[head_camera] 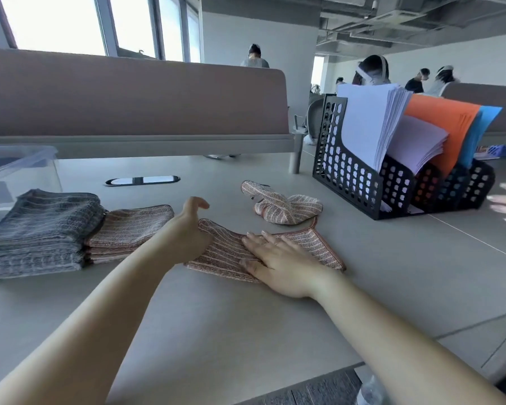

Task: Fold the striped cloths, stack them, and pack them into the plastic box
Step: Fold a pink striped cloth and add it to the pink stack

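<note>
A pink striped cloth (319, 244) lies partly folded on the table in front of me. My right hand (278, 264) presses flat on its middle with straight fingers. My left hand (187, 229) sits at the cloth's left edge, thumb raised, its fingers hidden under the hand against the fabric. A crumpled pink striped cloth (281, 206) lies just behind. To the left sit a folded pink stack (129, 229) and a folded grey striped stack (41, 232). The clear plastic box (18, 168) stands at the far left.
A black perforated file rack (362, 182) with white paper and orange and blue folders stands at the right. A cable slot (142, 180) lies in the table behind the cloths. A padded divider (129, 97) runs along the far edge. People sit in the background.
</note>
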